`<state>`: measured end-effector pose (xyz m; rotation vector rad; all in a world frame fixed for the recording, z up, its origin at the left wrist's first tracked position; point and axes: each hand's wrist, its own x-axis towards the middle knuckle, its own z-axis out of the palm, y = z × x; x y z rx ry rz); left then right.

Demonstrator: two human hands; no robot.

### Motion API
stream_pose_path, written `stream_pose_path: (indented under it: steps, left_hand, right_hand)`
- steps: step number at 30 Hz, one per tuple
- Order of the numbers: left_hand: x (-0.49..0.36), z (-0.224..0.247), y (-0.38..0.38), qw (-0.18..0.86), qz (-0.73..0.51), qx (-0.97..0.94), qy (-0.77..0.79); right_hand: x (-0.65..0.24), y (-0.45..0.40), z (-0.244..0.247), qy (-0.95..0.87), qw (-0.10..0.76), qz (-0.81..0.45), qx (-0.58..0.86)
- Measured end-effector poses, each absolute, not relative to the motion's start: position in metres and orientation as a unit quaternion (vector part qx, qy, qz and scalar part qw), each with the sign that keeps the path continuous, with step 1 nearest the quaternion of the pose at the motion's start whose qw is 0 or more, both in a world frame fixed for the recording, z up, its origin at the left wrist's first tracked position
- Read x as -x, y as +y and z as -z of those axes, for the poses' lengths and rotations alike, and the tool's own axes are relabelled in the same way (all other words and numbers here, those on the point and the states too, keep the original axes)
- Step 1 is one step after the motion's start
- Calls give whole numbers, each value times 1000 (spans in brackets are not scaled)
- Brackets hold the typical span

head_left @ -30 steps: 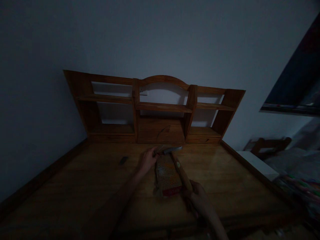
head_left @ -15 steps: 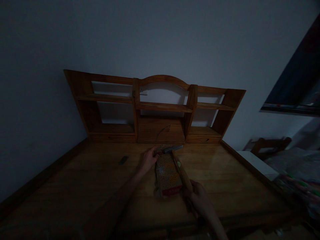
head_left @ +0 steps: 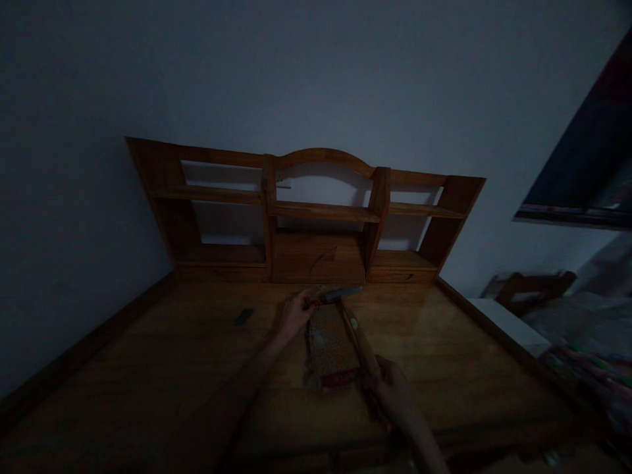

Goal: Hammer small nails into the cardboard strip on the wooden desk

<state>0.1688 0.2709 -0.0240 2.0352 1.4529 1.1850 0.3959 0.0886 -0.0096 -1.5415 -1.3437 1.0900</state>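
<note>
One knife (head_left: 342,294) extends rightward from the left grip (head_left: 296,313).

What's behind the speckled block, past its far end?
At the speckled block's far end, the left hand holds a knife. Beyond are the wooden desk and shelf unit. Whatever lies directly behind the knife and hand is covered; I can't tell.

Desk top (head_left: 454,342) across lower frame: wood, smooth, faint sheen; shelf unit (head_left: 296,253) mid-frame also wood, grain visible, wall (head_left: 316,79) above matt. Lower centre: knife (head_left: 343,293) with grey metal-looking blade, stick (head_left: 364,345) of wood, box (head_left: 330,342) seemingly printed card. Far right, crinkled plastic-looking sheeting (head_left: 587,322).
</note>
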Motion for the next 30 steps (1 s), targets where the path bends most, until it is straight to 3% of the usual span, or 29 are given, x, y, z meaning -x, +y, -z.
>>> stream_pose_path:
  steps: [30]
  left_hand:
    - [-167,30,275,151,-397,-742,519]
  right_hand:
    - [-399,90,17,-546,402,-415,607]
